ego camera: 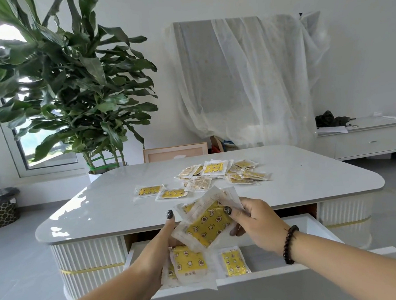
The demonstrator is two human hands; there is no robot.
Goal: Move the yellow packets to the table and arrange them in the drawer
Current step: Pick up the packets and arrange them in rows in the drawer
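Observation:
Above the open white drawer [315, 229] I hold a small stack of yellow packets [208, 224]. My right hand [258, 223] pinches the stack from the right with thumb on top. My left hand [159, 244] grips its left edge and also holds another yellow packet [189, 263] lower down. One yellow packet [234, 262] lies flat inside the drawer. On the white table [102, 210] a heap of yellow packets [226, 172] lies near the middle, with two single packets [159, 192] in front of it.
A tall potted plant [71, 88] stands at the table's far left corner. A dark basket [1, 210] sits on the floor at left. A sheet-draped object [246, 81] stands behind the table, and a low white cabinet [370, 142] is at right.

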